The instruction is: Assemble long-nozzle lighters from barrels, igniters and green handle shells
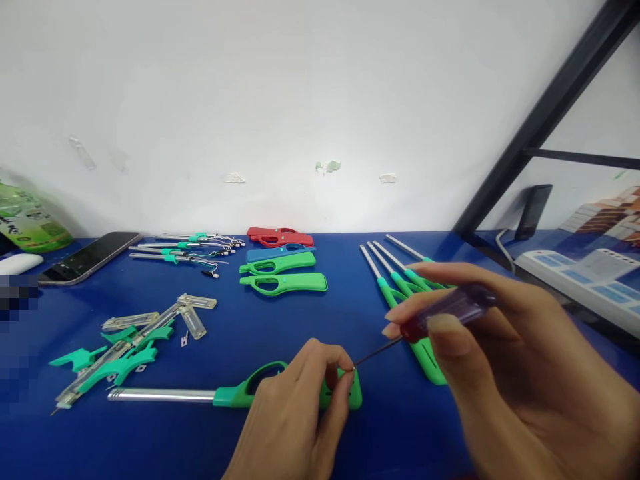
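A green lighter with a silver tube point(165, 395) lies across the blue table near the front, its tube pointing left. Over its handle is my left hand point(305, 407), thumb and forefinger pinched together on something tiny at the screwdriver's tip. My right hand point(510, 353) grips a screwdriver point(450, 310) with a clear purple and red handle. The thin shaft slants down left, and its tip meets the left fingertips just above the handle's right end. What the left fingers pinch is too small to name.
Several assembled green lighters point(425, 360) lie at right. Green, blue and red handle shells point(290, 283) and wired metal tubes point(170, 257) lie at the back. Clear tanks point(193, 320) and teal triggers point(123, 367) are at left, near a phone point(93, 257). A power strip point(580, 280) stands far right.
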A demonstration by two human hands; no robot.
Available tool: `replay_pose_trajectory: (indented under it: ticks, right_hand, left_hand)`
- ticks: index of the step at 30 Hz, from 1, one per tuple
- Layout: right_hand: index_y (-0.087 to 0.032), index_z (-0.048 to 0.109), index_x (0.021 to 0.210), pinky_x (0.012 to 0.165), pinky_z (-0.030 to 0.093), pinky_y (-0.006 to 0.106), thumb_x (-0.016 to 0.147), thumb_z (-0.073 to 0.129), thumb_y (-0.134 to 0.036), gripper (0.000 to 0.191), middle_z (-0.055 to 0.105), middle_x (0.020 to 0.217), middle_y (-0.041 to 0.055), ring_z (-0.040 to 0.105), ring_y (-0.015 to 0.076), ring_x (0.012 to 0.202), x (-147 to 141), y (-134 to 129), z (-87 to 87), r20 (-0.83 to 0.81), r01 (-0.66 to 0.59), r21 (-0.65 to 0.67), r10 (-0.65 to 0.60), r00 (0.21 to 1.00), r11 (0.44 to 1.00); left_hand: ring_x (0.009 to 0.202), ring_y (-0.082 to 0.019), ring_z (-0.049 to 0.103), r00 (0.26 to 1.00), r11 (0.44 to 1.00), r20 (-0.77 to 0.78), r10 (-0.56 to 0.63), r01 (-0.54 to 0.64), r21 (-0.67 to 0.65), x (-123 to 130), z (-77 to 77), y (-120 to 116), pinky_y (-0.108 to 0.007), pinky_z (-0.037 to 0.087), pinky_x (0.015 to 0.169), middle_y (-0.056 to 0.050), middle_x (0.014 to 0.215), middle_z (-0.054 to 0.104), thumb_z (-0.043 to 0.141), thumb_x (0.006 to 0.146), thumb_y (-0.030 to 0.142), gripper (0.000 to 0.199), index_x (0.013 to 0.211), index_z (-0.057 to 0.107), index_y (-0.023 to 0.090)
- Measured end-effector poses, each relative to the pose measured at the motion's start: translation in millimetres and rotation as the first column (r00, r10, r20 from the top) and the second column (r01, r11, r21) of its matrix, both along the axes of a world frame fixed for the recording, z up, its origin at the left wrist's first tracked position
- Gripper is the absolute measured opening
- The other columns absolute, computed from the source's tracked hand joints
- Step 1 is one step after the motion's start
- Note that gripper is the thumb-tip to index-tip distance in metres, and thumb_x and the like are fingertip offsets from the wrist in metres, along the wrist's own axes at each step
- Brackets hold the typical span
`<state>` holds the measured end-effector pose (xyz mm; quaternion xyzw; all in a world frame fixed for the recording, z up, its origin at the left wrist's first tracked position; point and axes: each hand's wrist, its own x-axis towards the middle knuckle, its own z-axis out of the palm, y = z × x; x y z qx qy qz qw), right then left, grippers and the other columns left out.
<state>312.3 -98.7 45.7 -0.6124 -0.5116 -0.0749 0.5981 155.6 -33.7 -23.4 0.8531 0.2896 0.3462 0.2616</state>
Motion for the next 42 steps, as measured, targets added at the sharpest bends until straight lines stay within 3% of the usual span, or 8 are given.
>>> replay_pose_trajectory:
  ticks: [11,17,25,31,35,38,42]
  right_hand:
    - [-0.043,0.074,0.125,0.075,0.066,0.019,0.107,0.067,-0.049,0.02,0.078,0.092,-0.0057,0.078,0.0141,0.08,3.9,-1.9,1.0,-0.07,-0.063,-0.007,0.063,0.996,0.998]
    - [-0.043,0.074,0.127,0.074,0.06,0.008,0.108,0.068,-0.047,0.02,0.078,0.092,-0.009,0.077,0.0068,0.077,3.5,-1.4,0.0,0.012,-0.043,-0.037,0.043,0.999,0.998]
    - [-0.04,0.071,0.137,0.077,0.063,0.01,0.109,0.068,-0.038,0.028,0.08,0.094,-0.0074,0.079,0.0092,0.078,14.7,-2.9,2.0,0.168,-0.102,-0.06,0.111,0.98,0.993]
    - [-0.041,0.061,0.151,0.085,0.065,0.013,0.107,0.062,-0.015,0.051,0.08,0.108,-0.009,0.081,0.0096,0.089,11.1,-2.8,-1.6,0.203,-0.222,-0.052,0.228,0.952,0.974]
    - [-0.045,0.068,0.137,0.079,0.064,0.012,0.107,0.061,-0.015,0.044,0.081,0.104,-0.0121,0.081,0.0084,0.087,7.1,-1.6,-2.0,0.133,-0.213,-0.075,0.221,0.966,0.974]
    - [-0.044,0.067,0.133,0.071,0.063,0.009,0.107,0.061,-0.018,0.038,0.082,0.106,-0.0138,0.082,0.0081,0.086,11.6,-3.2,-0.5,0.166,-0.248,-0.157,0.273,0.948,0.956]
    - [-0.04,0.066,0.13,0.077,0.063,0.008,0.106,0.062,-0.017,0.034,0.082,0.109,-0.0133,0.082,0.0097,0.094,20.6,-5.2,-2.1,0.236,-0.252,-0.217,0.301,0.924,0.943]
  left_hand:
    - [0.05,-0.007,0.047,1.0,0.999,-0.013,-0.005,0.005,0.038,-0.6,-1.2,2.3,-0.022,0.037,0.047,0.009,0.088,0.063,0.05,0.109,0.019,0.011,0.107,0.055,0.029]
    - [0.049,-0.007,0.047,1.0,0.999,-0.016,-0.004,0.005,0.052,-0.5,-0.5,1.9,-0.022,0.038,0.048,0.009,0.089,0.064,0.05,0.109,0.017,0.013,0.105,0.055,0.028]
    - [0.055,-0.009,0.055,1.0,0.993,0.009,0.007,-0.008,0.12,1.6,-2.3,2.4,-0.023,0.039,0.048,0.008,0.086,0.064,0.051,0.106,0.016,0.014,0.104,0.054,0.029]
    - [0.078,-0.016,0.069,0.996,0.979,-0.088,0.031,-0.012,0.205,1.2,-3.2,3.3,-0.028,0.05,0.058,0.005,0.09,0.065,0.052,0.104,0.015,0.015,0.105,0.053,0.029]
    - [0.082,-0.021,0.063,0.991,0.959,-0.131,0.033,0.005,0.282,1.6,-1.1,3.3,-0.032,0.051,0.063,0.002,0.095,0.067,0.054,0.103,0.014,0.014,0.105,0.053,0.028]
    - [0.085,-0.022,0.059,0.989,0.949,-0.149,0.003,0.044,0.312,3.4,-1.5,4.5,-0.036,0.053,0.073,0.0,0.098,0.067,0.052,0.103,0.01,0.015,0.104,0.054,0.025]
    - [0.09,-0.024,0.056,0.973,0.951,-0.23,-0.008,0.079,0.299,4.9,-6.0,6.1,-0.04,0.052,0.081,-0.003,0.103,0.066,0.05,0.106,0.011,0.013,0.106,0.054,0.023]
